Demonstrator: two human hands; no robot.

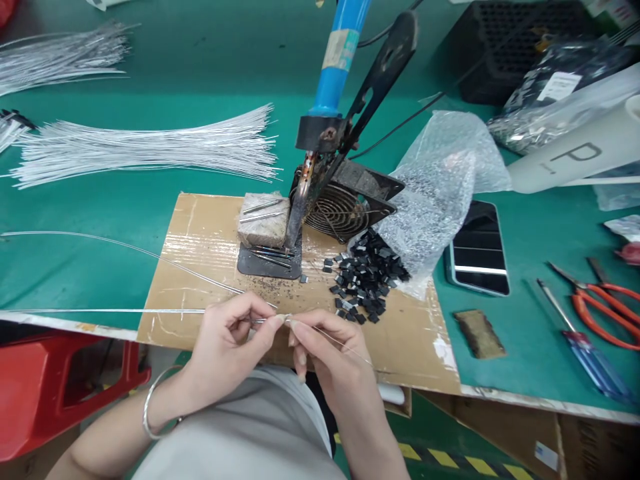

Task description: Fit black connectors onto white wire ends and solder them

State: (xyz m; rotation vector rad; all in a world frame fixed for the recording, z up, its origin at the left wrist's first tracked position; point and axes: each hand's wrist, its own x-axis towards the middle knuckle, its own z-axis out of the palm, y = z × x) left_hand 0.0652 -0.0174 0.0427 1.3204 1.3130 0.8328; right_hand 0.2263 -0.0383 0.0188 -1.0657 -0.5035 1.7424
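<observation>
We have a thin wire (140,311) pinched at the near edge of the cardboard, just in front of the person's body. Left hand (227,347) has thumb and forefinger clamped on it; right hand (333,347) the same, tips nearly meeting. A second, curved wire (120,245) reaches the left hand; we can't tell if they join. On the cardboard (415,350): loose black clips (367,277) spilling by a bubble bag (445,173), a pale block (263,230), a small fan (340,210), and a blue-handled soldering iron (334,80) standing tilted. Green table (75,277) underneath: white wire bundle (150,152) back left; phone (477,250), brown pad (480,333), screwdriver (593,363) and orange-handled pliers (607,307) right; black crate (505,50) far right. Below, we see a red stool (35,393) left and yellow-black floor tape (443,459) right.
</observation>
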